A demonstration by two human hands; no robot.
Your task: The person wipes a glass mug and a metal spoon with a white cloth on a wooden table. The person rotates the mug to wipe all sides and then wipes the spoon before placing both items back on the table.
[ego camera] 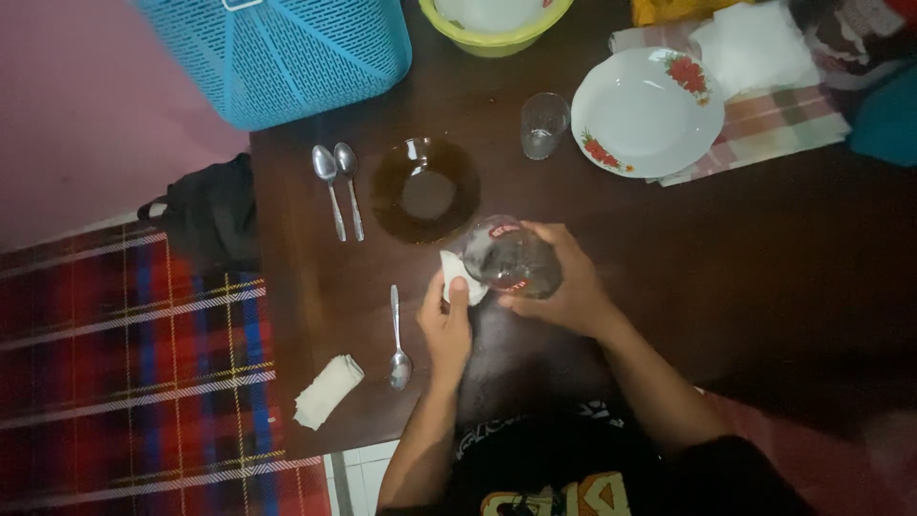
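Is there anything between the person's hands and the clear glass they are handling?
Only a cloth. The right hand grips the clear glass directly, nothing between them. The left hand presses a small white cloth against the glass, so that cloth lies between this hand and the glass.

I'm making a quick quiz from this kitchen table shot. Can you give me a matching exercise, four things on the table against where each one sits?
Things:
1. clear glass
2. pair of spoons
3. folded cloth
4. floral plate

Places:
A. on the checked cloth, far right
B. near the table's front left edge
C. left of the brown glass bowl
D. between the brown glass bowl and the floral plate

Pairs: 1-D, 2-C, 3-B, 4-A
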